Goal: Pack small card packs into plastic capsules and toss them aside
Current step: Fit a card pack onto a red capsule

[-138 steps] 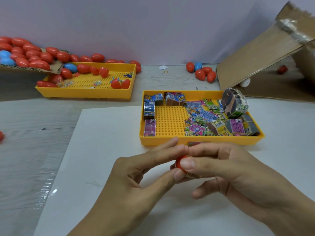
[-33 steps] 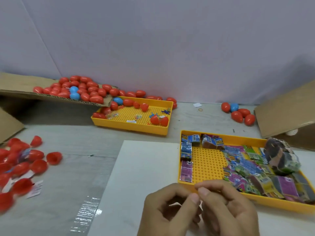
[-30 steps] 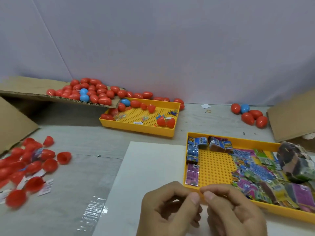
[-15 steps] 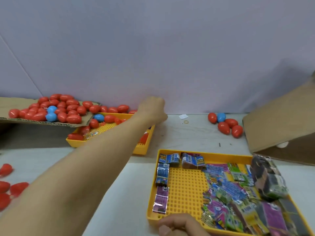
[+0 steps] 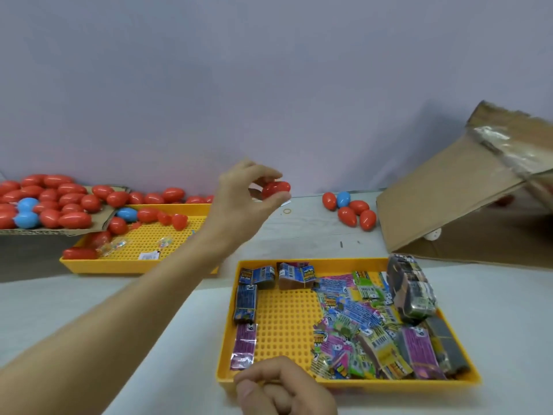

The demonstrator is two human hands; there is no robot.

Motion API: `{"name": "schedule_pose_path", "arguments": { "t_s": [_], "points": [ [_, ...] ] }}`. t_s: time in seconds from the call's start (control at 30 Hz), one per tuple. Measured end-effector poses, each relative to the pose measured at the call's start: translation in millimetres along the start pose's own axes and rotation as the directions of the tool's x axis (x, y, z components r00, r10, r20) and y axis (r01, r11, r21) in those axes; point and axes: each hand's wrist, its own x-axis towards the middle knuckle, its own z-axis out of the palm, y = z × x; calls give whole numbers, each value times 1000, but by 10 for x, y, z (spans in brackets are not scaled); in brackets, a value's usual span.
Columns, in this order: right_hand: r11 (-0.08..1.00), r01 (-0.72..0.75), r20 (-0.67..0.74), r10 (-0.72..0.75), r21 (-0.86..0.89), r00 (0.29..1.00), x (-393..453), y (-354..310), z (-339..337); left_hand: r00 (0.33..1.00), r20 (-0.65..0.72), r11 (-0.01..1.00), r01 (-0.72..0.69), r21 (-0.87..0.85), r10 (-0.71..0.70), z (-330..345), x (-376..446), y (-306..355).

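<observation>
Fingertips (image 5: 276, 175) of the left hand (image 5: 239, 199) now pinch a red capsule (image 5: 276, 189), just fetched mid-frame; right hand (image 5: 284, 387), curled, seems empty.

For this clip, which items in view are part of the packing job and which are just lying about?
Job:
left hand pinching a red capsule
card packs in the near yellow tray
pile of capsules
right hand

Lying about:
cardboard box
rubber band
</observation>
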Motion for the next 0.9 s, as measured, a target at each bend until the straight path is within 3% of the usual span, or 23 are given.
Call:
{"name": "schedule_pose_path", "arguments": {
  "t_s": [0.1, 0.23, 0.3, 0.43, 0.57, 0.67, 0.77, 0.9],
  "points": [
    [997, 82, -116, -81, 10, 990, 9, 53, 59, 997, -44, 943, 46, -328, -63, -158, -593, 388],
    [958, 204, -176, -170, 200, 970, -13, -21, 55, 983, -100, 840, 76, -537, -153, -252, -1353, 599],
    [934, 272, -180, -234, 231, 956, -68, -67, 31, 981, -136, 836, 43, -547, -139, -254, -1659, 610],
    [937, 335, -128, -322, 99, 938, -186, -88, -104, 983, -145, 860, 23, -510, -112, -312, -2064, 549],
    [950, 308, -19, -309, -43, 951, -251, -151, -188, 994, -65, 850, 39, -525, -85, -310, -2177, 551],
    [946, 306, -42, -312, -104, 949, -284, -93, -191, 994, -54, 842, 48, -537, -91, -283, -2212, 528],
    [951, 289, -68, -297, -115, 952, -330, -41, -229, 986, -20, 799, 120, -589, -163, -231, -2281, 510],
    [964, 256, -51, -259, -69, 964, -359, -37, -296, 988, 5, 799, 130, -587, -157, -177, -2283, 510]
  ]
}}
